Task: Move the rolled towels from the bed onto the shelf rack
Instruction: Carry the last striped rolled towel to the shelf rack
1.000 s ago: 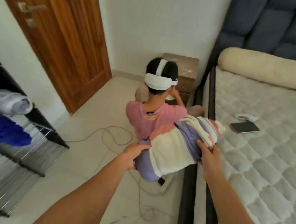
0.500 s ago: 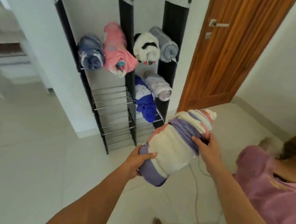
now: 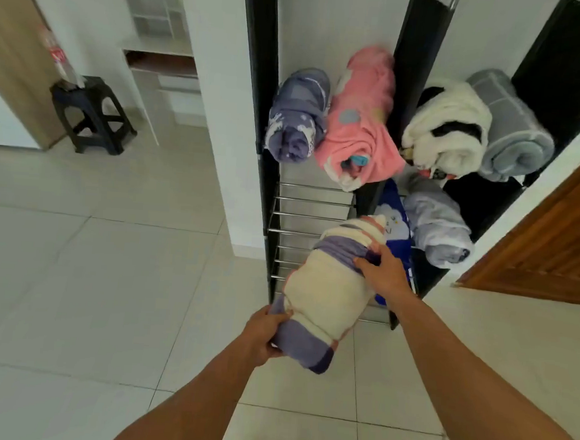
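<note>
The shelf rack now fills the view, closer than half a second ago. The striped rolled towel hangs before its bare wire shelf, left hand and right hand clamped on opposite ends. Placement appears imminent.

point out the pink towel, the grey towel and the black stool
pink towel (image 3: 360,121): head view, middle of the roll
grey towel (image 3: 509,128): head view, top of the roll
black stool (image 3: 85,85): head view, seat edge
</note>
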Action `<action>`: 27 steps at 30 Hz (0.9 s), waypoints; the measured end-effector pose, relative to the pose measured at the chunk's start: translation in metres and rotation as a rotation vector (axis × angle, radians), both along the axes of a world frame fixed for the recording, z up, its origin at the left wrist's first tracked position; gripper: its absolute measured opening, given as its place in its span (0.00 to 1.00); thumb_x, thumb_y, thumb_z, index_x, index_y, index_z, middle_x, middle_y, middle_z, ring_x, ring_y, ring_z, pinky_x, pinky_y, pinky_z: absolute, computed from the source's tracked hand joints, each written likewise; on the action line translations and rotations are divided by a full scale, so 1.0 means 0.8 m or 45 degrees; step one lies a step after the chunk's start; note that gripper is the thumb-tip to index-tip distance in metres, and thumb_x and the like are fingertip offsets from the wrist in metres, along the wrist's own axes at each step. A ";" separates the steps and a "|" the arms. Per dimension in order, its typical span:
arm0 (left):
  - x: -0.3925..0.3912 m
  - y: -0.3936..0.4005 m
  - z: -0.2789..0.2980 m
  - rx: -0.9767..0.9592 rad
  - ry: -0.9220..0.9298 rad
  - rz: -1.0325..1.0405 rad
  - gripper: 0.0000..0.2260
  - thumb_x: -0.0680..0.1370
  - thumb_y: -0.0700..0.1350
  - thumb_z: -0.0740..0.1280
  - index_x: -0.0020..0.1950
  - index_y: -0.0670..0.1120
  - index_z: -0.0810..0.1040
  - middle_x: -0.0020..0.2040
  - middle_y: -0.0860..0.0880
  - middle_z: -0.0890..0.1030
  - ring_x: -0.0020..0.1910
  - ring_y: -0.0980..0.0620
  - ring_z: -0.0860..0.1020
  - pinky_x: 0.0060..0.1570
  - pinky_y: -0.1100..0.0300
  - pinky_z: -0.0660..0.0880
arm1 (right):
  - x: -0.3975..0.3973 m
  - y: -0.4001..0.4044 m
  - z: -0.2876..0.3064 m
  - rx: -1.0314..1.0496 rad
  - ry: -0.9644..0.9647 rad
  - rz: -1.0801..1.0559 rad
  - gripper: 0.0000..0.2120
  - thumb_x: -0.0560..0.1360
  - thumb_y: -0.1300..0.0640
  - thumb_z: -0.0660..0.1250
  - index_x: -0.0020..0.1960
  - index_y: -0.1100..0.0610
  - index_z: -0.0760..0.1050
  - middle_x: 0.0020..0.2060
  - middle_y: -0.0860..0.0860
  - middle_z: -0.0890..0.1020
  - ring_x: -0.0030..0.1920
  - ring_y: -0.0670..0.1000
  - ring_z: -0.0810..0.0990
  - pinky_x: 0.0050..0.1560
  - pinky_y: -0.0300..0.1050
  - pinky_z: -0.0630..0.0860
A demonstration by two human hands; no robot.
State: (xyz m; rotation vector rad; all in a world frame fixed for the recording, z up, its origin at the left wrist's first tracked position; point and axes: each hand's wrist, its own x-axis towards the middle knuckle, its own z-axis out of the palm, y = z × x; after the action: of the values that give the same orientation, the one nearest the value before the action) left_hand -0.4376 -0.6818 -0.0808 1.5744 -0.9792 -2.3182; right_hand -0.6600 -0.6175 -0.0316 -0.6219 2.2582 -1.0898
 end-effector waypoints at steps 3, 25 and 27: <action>-0.025 -0.035 -0.010 -0.008 -0.001 0.123 0.15 0.80 0.45 0.64 0.66 0.45 0.73 0.65 0.42 0.76 0.58 0.39 0.76 0.51 0.43 0.77 | -0.025 -0.052 -0.011 -0.066 -0.110 0.025 0.30 0.73 0.53 0.70 0.72 0.55 0.65 0.68 0.59 0.72 0.66 0.60 0.71 0.65 0.50 0.69; -0.244 -0.239 -0.075 -0.355 -0.105 -0.473 0.26 0.77 0.58 0.64 0.74 0.59 0.61 0.67 0.49 0.74 0.57 0.47 0.79 0.50 0.51 0.79 | -0.137 -0.197 -0.170 -0.434 -0.683 -0.431 0.25 0.71 0.61 0.71 0.68 0.55 0.71 0.58 0.56 0.82 0.57 0.60 0.80 0.59 0.60 0.77; -0.259 -0.244 -0.080 -0.418 -0.060 -0.463 0.24 0.78 0.55 0.64 0.73 0.58 0.62 0.67 0.49 0.74 0.56 0.45 0.81 0.46 0.55 0.79 | -0.137 -0.206 -0.184 -0.433 -0.596 -0.535 0.21 0.74 0.59 0.68 0.66 0.61 0.71 0.58 0.59 0.81 0.58 0.61 0.79 0.58 0.56 0.77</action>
State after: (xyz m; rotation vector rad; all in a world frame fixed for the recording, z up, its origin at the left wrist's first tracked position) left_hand -0.6452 -0.8771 -0.1445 1.4175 -1.6804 -2.1823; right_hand -0.7694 -0.7824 -0.1792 0.0075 1.8430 -1.6475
